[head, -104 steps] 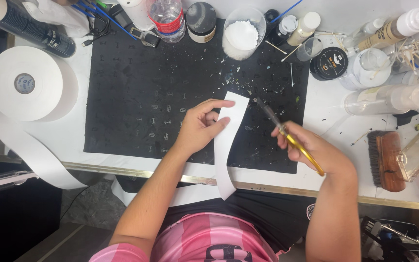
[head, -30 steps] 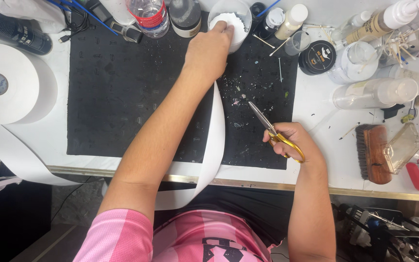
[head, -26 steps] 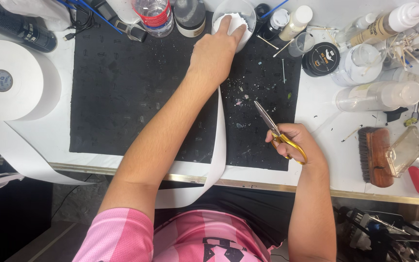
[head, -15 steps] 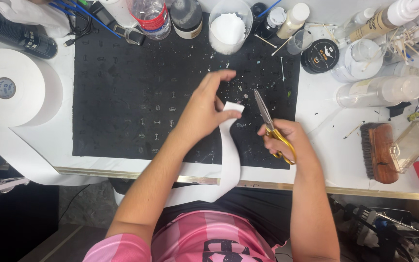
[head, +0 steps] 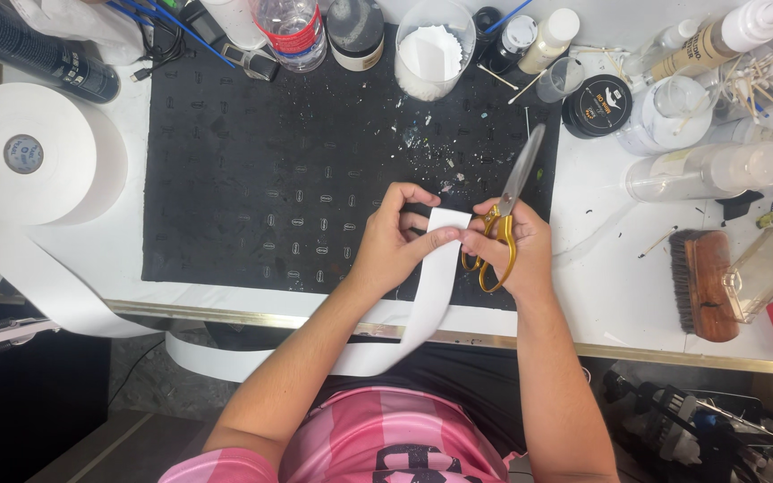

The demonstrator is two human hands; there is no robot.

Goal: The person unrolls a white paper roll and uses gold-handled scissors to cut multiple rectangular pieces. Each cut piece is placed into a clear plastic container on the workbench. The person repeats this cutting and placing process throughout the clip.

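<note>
Head view: both hands pinch a white paper strip at centre frame.

Left hand [head: 394,243] fingers grip the strip [head: 436,273] end; right hand [head: 513,255] grips strip and gold-handled scissors [head: 503,215], over the black mat [head: 261,170] on the tabletop [head: 619,304].

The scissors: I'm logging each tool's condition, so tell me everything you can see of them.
The scissors have gold-coloured loop handles and plain grey metal blades. The blades look shut, or nearly so, and point up and slightly right, away from the person, over the black mat. The right hand holds them, fingers through the handle loops, the lower loop showing below the knuckles. The handles lie just right of the end of the white paper strip, which both hands pinch; the left hand does not touch the scissors.
</note>
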